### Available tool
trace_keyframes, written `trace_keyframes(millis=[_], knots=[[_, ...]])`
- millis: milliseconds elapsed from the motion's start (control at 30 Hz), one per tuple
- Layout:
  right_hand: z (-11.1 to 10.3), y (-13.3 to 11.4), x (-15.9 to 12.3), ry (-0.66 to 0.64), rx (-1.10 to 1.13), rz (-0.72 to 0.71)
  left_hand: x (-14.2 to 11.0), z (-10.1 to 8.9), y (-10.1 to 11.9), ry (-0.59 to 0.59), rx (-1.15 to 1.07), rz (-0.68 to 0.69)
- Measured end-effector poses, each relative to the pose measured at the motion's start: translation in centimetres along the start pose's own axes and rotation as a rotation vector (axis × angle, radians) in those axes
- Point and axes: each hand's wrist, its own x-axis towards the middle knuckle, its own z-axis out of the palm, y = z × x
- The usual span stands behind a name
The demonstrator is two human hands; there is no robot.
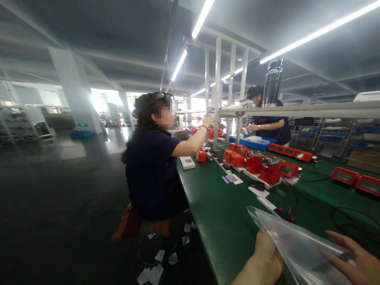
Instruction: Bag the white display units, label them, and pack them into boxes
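A clear plastic bag (293, 241) stretches between my two hands at the bottom right, over the green workbench (219, 206). My left hand (267, 257) is closed on the bag's near edge. My right hand (353, 257) lies against the bag's far side with its fingers spread and stretched out. Just beyond the bag, a small black and red device (284, 214) with a cable rests on the bench.
A seated co-worker in dark blue (152, 174) reaches up to the white rack post (216, 91) on my left. Another person (267, 122) works across the bench. Red housings (261, 164), white boxes (187, 162), black cables (341, 213) and paper scraps on the floor (160, 261) surround me.
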Motion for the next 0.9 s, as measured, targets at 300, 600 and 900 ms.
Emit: trace_keyframes(millis=[300, 600, 900], knots=[[-3.4, -5.8, -2.2, -0.181, -0.021, 0.077, -1.0, -0.2, -0.2, -0.038, 0.132, -0.019], [-4.4, -8.1, -3.3, -0.099, 0.072, 0.154, -2.4, 0.4, 0.3, -0.142, 0.142, -0.143], [-5.3, -11.3, -3.4, -0.176, 0.209, 0.251, -1.4, 1.2, 1.9, -0.203, -0.036, -0.227]])
